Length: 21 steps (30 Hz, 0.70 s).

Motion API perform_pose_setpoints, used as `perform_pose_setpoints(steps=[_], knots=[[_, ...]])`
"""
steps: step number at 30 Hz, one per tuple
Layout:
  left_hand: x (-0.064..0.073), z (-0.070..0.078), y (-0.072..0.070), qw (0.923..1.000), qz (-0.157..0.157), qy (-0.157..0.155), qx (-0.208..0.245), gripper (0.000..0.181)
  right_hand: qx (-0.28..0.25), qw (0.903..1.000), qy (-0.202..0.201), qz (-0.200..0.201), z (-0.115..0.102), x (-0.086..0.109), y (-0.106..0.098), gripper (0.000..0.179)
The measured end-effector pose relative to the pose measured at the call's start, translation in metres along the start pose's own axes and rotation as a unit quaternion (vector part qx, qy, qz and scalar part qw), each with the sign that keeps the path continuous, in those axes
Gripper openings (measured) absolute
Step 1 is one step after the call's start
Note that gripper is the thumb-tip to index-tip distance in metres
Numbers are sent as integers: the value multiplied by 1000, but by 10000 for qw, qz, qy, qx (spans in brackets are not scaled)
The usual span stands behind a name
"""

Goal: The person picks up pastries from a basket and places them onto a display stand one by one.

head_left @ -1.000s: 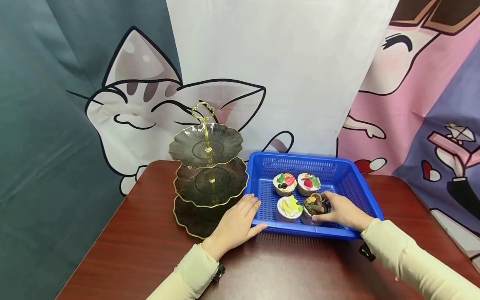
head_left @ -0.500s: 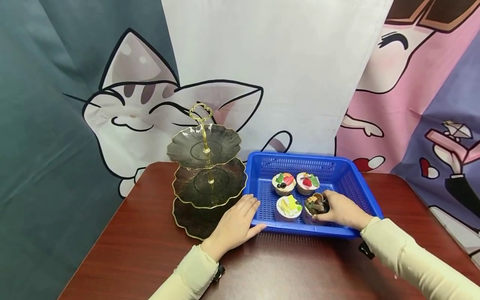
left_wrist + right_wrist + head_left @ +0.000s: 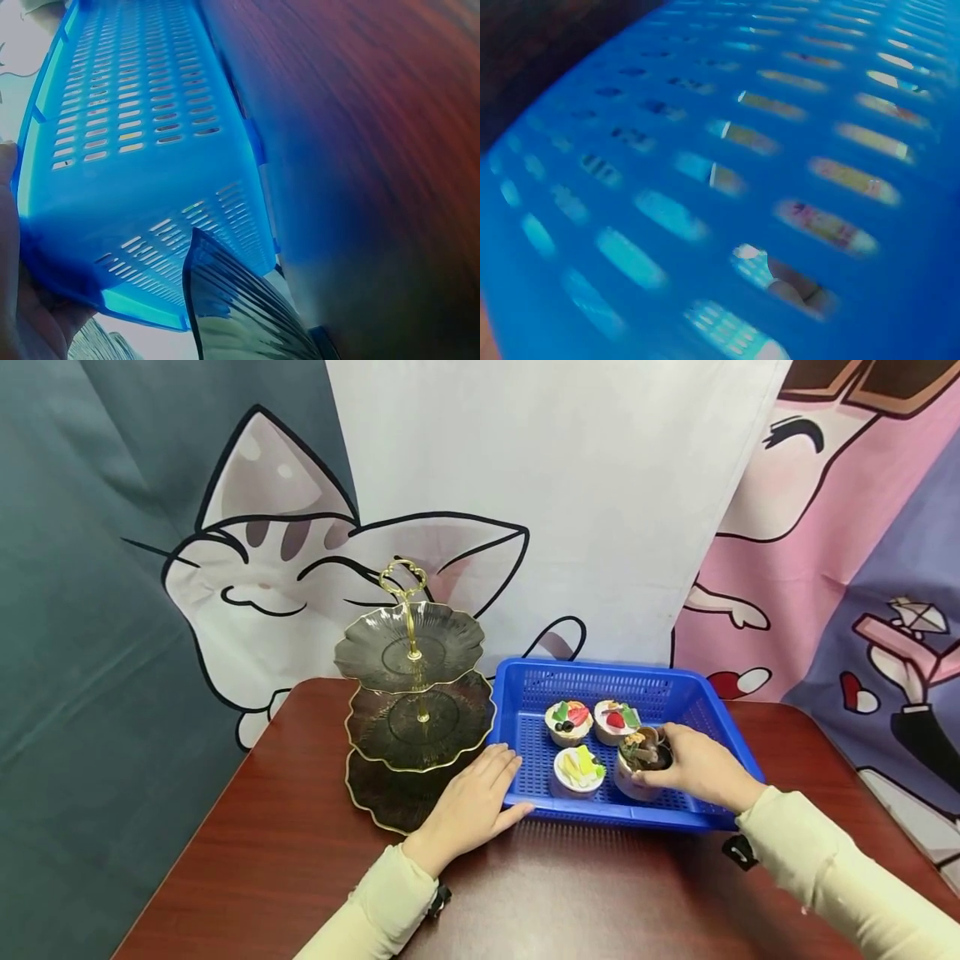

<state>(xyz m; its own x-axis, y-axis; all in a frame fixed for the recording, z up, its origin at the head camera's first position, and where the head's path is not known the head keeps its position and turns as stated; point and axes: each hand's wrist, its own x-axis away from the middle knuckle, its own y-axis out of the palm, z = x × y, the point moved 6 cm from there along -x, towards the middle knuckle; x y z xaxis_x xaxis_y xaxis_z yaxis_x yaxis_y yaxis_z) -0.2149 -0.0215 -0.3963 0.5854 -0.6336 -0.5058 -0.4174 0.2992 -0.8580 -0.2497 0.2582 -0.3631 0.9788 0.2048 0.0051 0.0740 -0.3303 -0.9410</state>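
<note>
"What did the right hand have?"

"The cupcake with the brown topping. Its thumb and fingers were curled round the cup from the right side."

"And where was that cupcake?"

"Inside the blue basket, toward the front rim. Whether its base touched the basket floor, one couldn't tell."

"What stood near it?"

"The yellow-topped cupcake just to its left. Behind those two sat the cupcake with strawberry and dark berries and the cupcake with a red berry and green leaf, side by side."

"The left hand?"

"It lay with straight fingers at the basket's near left corner, touching the rim, with its thumb held apart. It gripped none of the cupcakes."

"Anything beside the basket?"

"A three-tier stand with gold-edged, wavy dark plates, just to its left on the reddish-brown table."

"Did the right wrist view help?"

"Hardly; the basket's slotted wall filled most of it, blurred."
</note>
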Motion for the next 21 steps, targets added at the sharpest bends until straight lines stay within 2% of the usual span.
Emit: perform_pose_setpoints(steps=[6, 13, 21], knots=[[-1, 0, -1, 10000, -52, -38, 40, 61, 29, 9998, -102, 171, -8, 4, -19, 64], [1, 0, 0, 9999, -103, -112, 78, 61, -17, 9995, -198, 243, -22, 3, -38, 65], [0, 1, 0, 10000, 14, -52, 80, 60, -23, 9947, -734, 713, -51, -3, -66, 52]])
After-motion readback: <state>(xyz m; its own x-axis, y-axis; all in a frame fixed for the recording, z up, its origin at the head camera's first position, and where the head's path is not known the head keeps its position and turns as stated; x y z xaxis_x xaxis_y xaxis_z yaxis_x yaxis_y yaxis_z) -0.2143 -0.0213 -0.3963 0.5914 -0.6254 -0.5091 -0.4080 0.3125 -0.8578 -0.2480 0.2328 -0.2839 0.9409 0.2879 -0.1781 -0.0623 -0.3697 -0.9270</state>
